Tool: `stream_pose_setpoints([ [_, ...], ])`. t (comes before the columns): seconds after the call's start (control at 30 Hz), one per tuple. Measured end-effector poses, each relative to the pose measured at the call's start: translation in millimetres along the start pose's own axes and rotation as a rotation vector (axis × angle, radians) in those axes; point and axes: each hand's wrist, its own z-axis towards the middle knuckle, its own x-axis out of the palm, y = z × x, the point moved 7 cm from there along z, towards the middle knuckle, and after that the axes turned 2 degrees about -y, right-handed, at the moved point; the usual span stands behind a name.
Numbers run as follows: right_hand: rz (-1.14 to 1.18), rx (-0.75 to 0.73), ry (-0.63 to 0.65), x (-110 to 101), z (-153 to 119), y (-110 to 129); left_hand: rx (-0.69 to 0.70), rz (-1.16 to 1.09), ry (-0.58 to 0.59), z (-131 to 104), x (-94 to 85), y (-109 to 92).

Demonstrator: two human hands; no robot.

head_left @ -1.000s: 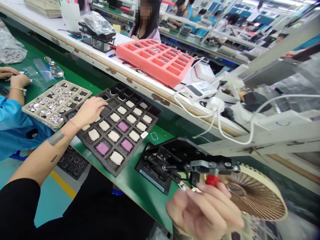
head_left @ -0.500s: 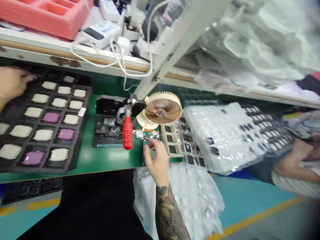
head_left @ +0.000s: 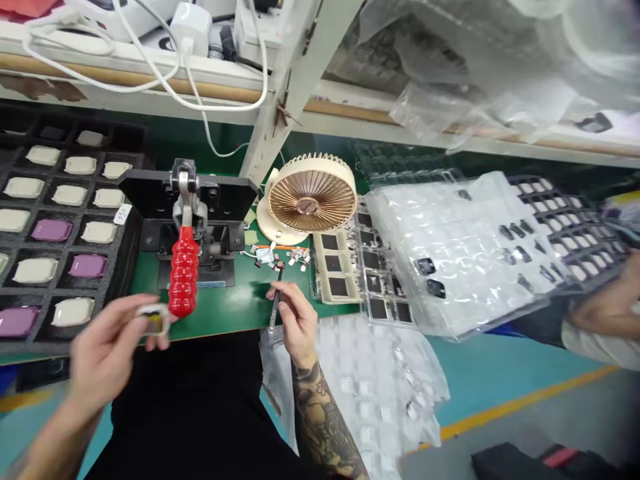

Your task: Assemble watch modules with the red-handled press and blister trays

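The person's left hand (head_left: 103,353) holds a pale case (head_left: 157,323) in pinched fingers; the right hand's (head_left: 299,323) fingers grip a slim tool (head_left: 273,315). The dark tray's (head_left: 120,270) label (head_left: 123,214) appears to read "030".

The ridged red lever handle (head_left: 183,277) gleams glossily; the table (head_left: 230,313) is green. Cream and purple rounded-square cases (head_left: 69,195) dot the dark-grey foam tray (head_left: 120,270). The small held case (head_left: 155,323) shows whitish, yellow and black. The round cream fan (head_left: 345,175) has bronze radial slats (head_left: 290,200).

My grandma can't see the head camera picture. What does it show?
A person's left hand holds a small pale case and their right hand a slim dark tool, at a green table. Nearby are a red-handled clamp and a cream fan.
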Motion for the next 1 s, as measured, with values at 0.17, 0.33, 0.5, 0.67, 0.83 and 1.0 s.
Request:
stream_pose_setpoints([
  [0.17,0.115,-0.089,-0.114,28,12,28,-0.06,-0.238,0.247,17,100.4,63],
  [0.33,0.219,-0.193,-0.063,59,11,52,-0.059,-0.175,0.319,18,104.9,84],
  [0.5,0.159,-0.126,-0.052,78,5,45,-0.087,-0.206,0.26,17,101.8,91],
  [0.67,0.06,-0.103,-0.026,86,3,40,-0.067,-0.211,0.243,18,100.9,82],
  [0.83,0.069,-0.024,-0.025,90,1,27,0.029,-0.181,0.236,20,95.6,62],
  [1.0,0.095,0.021,-0.05,91,-1,17,0.043,-0.157,0.208,22,93.5,58],
])
